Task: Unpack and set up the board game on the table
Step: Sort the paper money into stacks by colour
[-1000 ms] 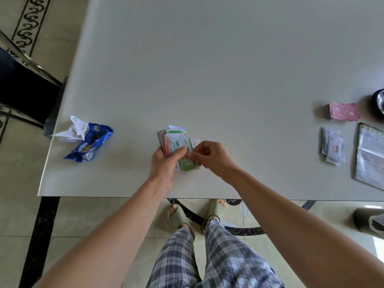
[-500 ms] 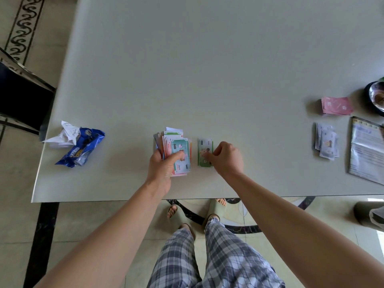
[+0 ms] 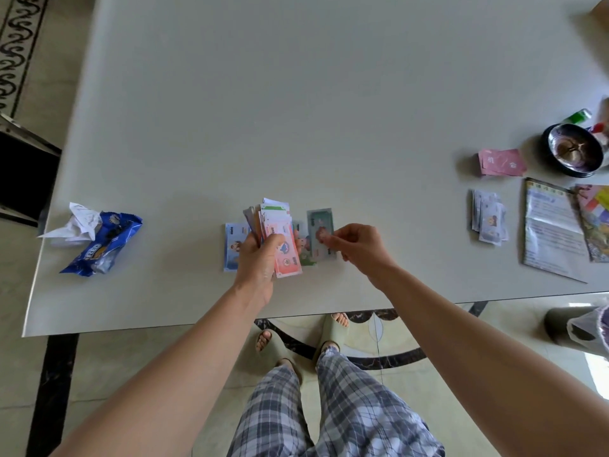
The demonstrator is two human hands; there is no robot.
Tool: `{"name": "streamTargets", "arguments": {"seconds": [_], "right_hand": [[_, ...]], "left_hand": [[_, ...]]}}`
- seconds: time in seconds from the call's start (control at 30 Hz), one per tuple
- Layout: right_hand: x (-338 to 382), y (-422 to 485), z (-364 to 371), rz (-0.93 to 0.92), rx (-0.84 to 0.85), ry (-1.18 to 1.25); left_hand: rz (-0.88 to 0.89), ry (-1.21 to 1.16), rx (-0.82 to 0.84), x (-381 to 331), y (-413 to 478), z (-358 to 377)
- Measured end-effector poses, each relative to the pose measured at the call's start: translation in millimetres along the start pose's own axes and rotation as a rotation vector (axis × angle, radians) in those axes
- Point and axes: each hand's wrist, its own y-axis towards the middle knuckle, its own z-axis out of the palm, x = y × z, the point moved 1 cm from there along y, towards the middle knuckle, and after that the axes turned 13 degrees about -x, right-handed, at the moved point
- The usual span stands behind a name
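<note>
My left hand grips a fanned stack of play-money bills just above the table, a pink bill on top. My right hand pinches a grey-green bill by its near end, to the right of the stack. A green bill lies flat on the table between my hands, partly hidden. A blue bill lies flat to the left of my left hand.
On the grey table, at the right, are pink cards, a pile of pale cards, a rules sheet, a folded colourful board and a metal bowl. A blue snack wrapper and crumpled paper lie left.
A blue bill now lies on the table left of the stack, whose top is now pink. My right hand left the green bill on the table and now holds a grey-green one.
</note>
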Motion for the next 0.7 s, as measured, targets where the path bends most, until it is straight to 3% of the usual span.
{"name": "streamTargets", "arguments": {"seconds": [0.27,0.33,0.4,0.5,0.6,0.7], "right_hand": [[-15,10,-13,-0.160,-0.288,-0.617],[-12,7,-11,-0.190,-0.248,-0.454],[-4,-1,-10,-0.160,-0.014,-0.143],[7,-14,-13,-0.099,0.233,0.006],[6,-11,-24,-0.081,0.181,0.041],[0,0,-43,-0.051,0.045,0.044]], "left_hand": [[0.006,0.057,0.035,8,-8,9],[0.020,0.070,0.046,10,-9,13],[0.032,0.077,0.049,11,-11,19],[0.025,0.063,0.075,12,-17,32],[-0.023,0.018,0.138,14,-23,44],[0.000,0.051,0.092,16,-24,52]]}}
